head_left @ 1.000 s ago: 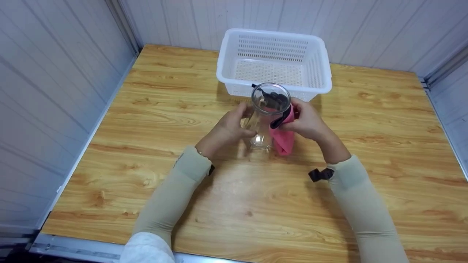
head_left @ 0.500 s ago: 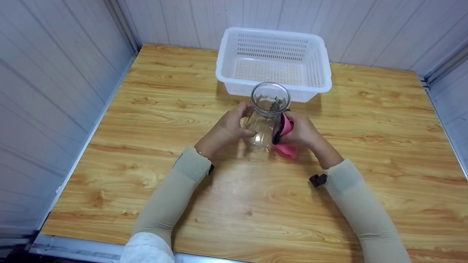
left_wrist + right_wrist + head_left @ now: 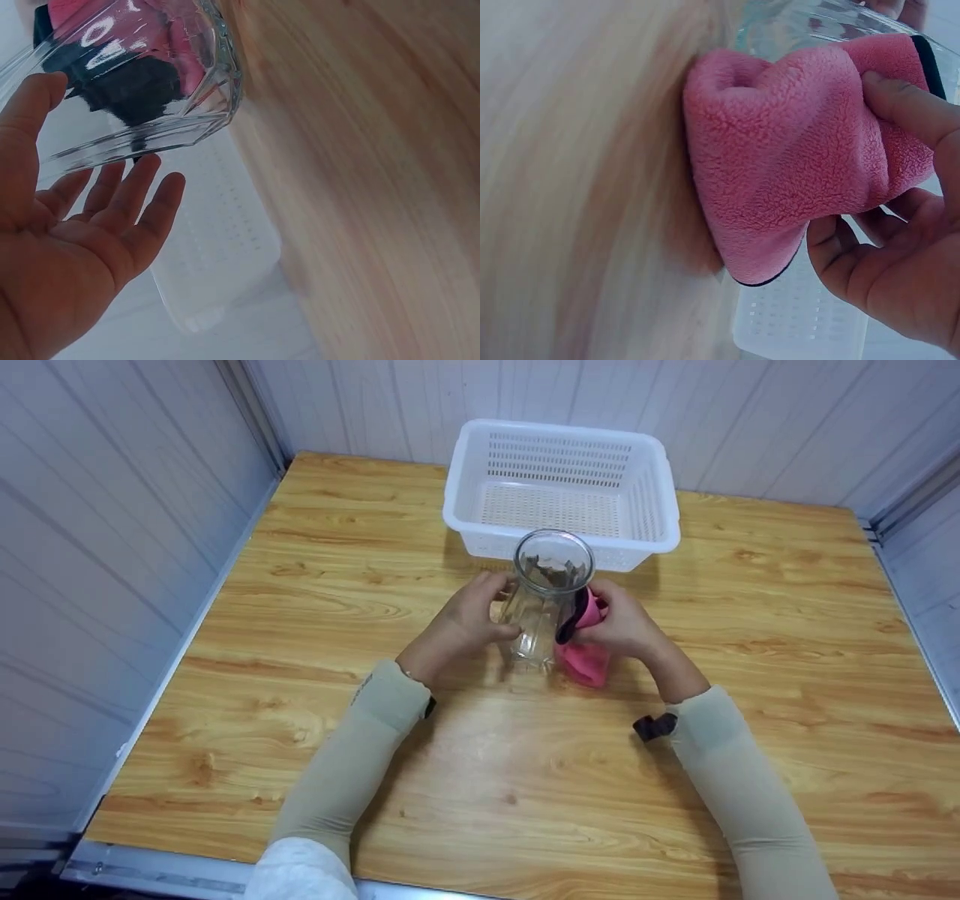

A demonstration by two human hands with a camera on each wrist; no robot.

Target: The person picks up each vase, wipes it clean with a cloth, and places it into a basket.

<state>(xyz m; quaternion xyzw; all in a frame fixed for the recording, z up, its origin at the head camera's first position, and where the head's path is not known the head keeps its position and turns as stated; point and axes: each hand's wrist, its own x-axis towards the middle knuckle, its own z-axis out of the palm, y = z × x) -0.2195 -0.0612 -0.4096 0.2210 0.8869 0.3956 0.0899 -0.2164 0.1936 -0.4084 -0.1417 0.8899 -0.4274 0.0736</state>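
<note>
A clear glass jar (image 3: 536, 615) with faceted sides and a round rim stands on the table. My left hand (image 3: 474, 615) holds its left side, thumb at the front and fingers behind. In the left wrist view, the thumb (image 3: 37, 101) overlaps the glass and the fingertips lie along its lower edge. On the jar's other side, my right hand (image 3: 622, 622) grips a pink fleecy cloth (image 3: 587, 661) with dark edging, its thumb on top and fingers underneath. The cloth (image 3: 780, 142) lies against the jar wall, its loose corner hanging near the table. Its dark face shows through the glass.
A white perforated plastic basket (image 3: 459, 502) stands right behind the jar. Pale panelled walls (image 3: 150, 547) border the wooden table (image 3: 480, 787) at the back and sides. A black strap end (image 3: 654, 727) sticks out from my right wrist.
My right hand has shifted the cloth down along the jar's right side toward me, then slightly back up. Less dark cloth shows through the jar's mouth. The left hand and jar have barely moved.
</note>
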